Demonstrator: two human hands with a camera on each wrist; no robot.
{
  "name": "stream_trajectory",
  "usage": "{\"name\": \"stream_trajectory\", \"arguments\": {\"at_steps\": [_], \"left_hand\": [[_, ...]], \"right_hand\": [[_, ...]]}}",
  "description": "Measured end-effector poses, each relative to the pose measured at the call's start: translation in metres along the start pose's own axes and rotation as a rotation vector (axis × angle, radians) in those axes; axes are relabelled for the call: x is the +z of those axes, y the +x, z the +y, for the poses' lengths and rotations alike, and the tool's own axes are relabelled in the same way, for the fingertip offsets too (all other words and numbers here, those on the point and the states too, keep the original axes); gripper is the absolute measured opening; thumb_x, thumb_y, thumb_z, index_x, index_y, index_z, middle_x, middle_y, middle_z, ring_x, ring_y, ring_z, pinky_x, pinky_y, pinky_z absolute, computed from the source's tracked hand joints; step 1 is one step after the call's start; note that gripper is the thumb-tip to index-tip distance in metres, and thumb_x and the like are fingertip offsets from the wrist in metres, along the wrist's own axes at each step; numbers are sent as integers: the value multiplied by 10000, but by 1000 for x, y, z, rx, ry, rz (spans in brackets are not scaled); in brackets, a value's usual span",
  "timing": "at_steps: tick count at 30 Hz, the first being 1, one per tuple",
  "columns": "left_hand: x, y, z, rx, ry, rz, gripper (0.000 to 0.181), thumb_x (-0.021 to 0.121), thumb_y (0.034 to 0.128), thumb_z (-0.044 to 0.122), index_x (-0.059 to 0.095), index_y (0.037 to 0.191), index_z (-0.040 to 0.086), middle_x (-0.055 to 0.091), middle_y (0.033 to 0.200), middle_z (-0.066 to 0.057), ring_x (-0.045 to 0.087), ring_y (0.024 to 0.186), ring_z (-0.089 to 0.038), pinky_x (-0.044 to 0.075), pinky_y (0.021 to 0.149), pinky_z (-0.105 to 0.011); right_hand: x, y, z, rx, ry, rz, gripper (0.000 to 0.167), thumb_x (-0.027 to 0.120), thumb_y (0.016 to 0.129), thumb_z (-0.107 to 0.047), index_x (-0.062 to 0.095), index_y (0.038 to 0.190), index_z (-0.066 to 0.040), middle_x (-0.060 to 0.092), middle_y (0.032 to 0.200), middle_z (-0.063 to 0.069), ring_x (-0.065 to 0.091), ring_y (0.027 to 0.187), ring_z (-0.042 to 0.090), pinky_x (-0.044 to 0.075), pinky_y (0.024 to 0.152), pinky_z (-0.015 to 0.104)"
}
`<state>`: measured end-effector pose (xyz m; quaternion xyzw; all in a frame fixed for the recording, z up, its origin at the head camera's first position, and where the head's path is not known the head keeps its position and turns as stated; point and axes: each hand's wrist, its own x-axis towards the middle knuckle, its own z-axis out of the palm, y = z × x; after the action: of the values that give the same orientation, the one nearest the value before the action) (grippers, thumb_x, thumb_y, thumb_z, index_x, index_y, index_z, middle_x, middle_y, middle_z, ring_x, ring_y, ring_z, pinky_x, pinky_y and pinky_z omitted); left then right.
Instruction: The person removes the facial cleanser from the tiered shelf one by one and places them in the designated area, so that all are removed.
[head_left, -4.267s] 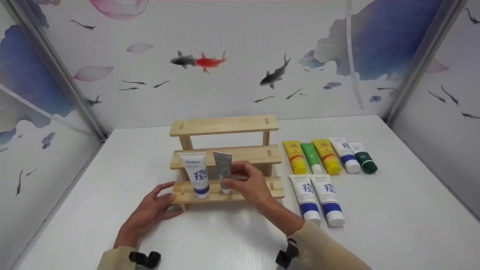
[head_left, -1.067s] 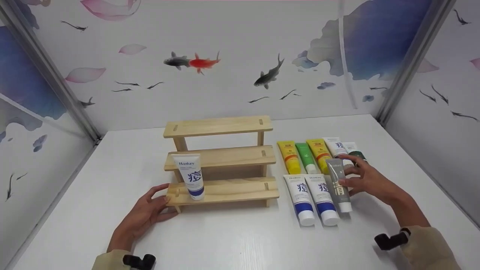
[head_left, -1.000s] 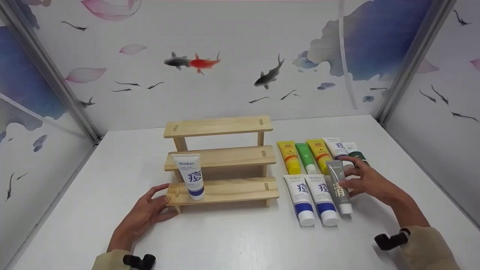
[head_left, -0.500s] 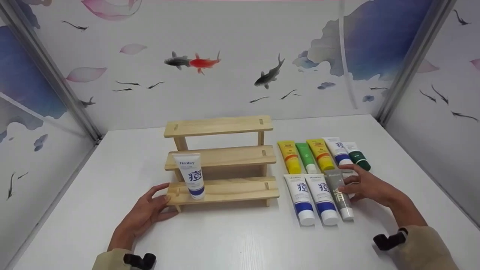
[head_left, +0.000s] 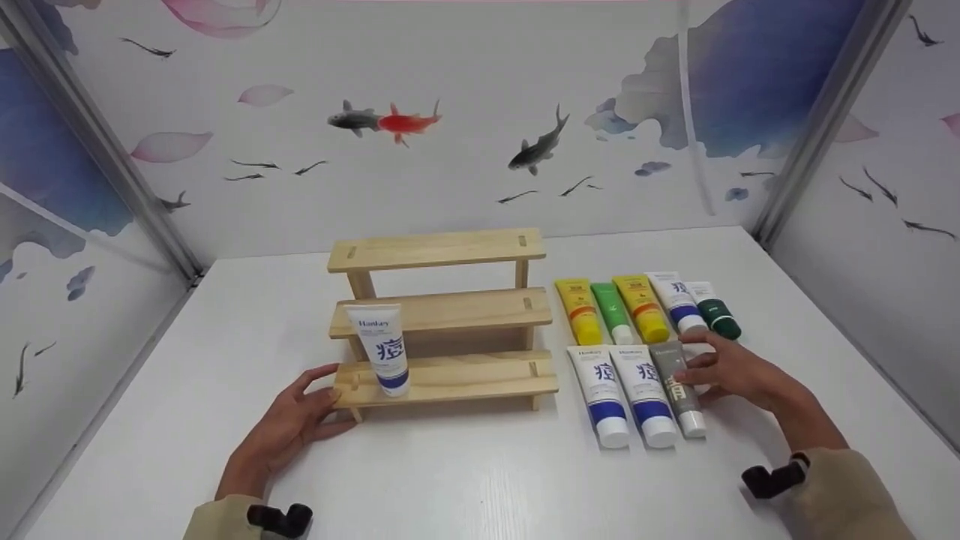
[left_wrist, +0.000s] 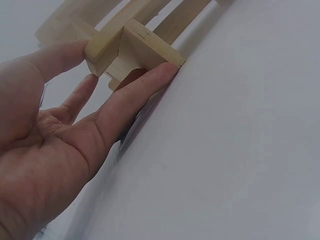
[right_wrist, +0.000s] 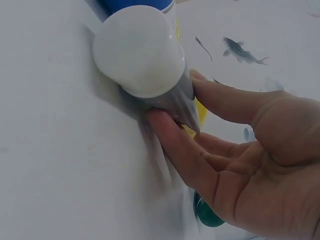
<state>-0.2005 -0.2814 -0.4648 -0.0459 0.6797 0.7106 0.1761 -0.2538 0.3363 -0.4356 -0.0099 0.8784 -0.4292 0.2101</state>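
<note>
A three-tier wooden display stand (head_left: pixel 465 309) stands left of the middle in the head view. On its lowest step one white squeeze tube (head_left: pixel 382 349) with a blue band is upright on its cap. My left hand (head_left: pixel 281 427) grips the left end of that step; the left wrist view has the fingertips (left_wrist: pixel 167 72) against the wooden end. At the right, my right hand (head_left: pixel 746 379) pinches a grey squeeze tube (head_left: pixel 679 394) lying beside two white tubes. Its white cap (right_wrist: pixel 140 52) fills the upper part of the right wrist view, with thumb and finger on either side of the tube.
Two white tubes (head_left: pixel 646 397) lie left of the grey one. Behind them is a row with yellow tubes (head_left: pixel 577 311), a green tube (head_left: pixel 611 313), another white tube (head_left: pixel 677 304) and a dark green one (head_left: pixel 716 311). Printed panels (head_left: pixel 465 187) enclose the white table (head_left: pixel 480 480).
The right hand has carried the grey tube from the stand's lowest step to the right and lowered it flat beside the white tubes. The left hand keeps its place on the stand.
</note>
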Motion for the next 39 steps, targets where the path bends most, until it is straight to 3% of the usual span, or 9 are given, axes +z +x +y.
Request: {"name": "stream_trajectory", "arguments": {"at_steps": [7,16,26,36,39], "left_hand": [[0,0,0,13,11,-15,704,575,1019,276,167,1580,152,270,1608,-268,581,1294,-240,540,1055,-440],[2,2,-1,2,1,20,707,594,1009,254,181,1576,157,274,1610,-248,588,1289,-252,547,1038,-444],[1,0,-2,-14,4,39,697,610,1001,276,215,1567,181,291,1612,-226,557,1333,-302,550,1038,-442],[0,0,0,-2,-3,20,707,606,1004,273,197,1573,173,288,1610,-237,576,1308,-272,545,1043,-445],[0,0,-1,21,-10,-15,703,583,1017,244,167,1575,141,310,1585,-243,588,1292,-237,541,1045,-448]], "right_hand": [[0,0,-1,26,-33,23,912,773,859,-393,281,1523,-9,430,1428,342,618,1119,334,622,904,379],[1,0,-4,39,-18,42,920,772,866,-370,273,1540,8,437,1432,341,605,1163,375,617,920,378],[3,2,-5,47,-9,81,805,749,896,-314,350,1512,18,460,1450,321,582,1197,398,620,906,348],[1,-3,-16,38,-36,120,746,729,916,-300,386,1496,19,471,1438,312,589,1184,395,629,879,353],[1,-9,-27,19,-44,150,722,709,931,-309,392,1492,17,472,1430,310,576,1207,412,633,860,344]]}}
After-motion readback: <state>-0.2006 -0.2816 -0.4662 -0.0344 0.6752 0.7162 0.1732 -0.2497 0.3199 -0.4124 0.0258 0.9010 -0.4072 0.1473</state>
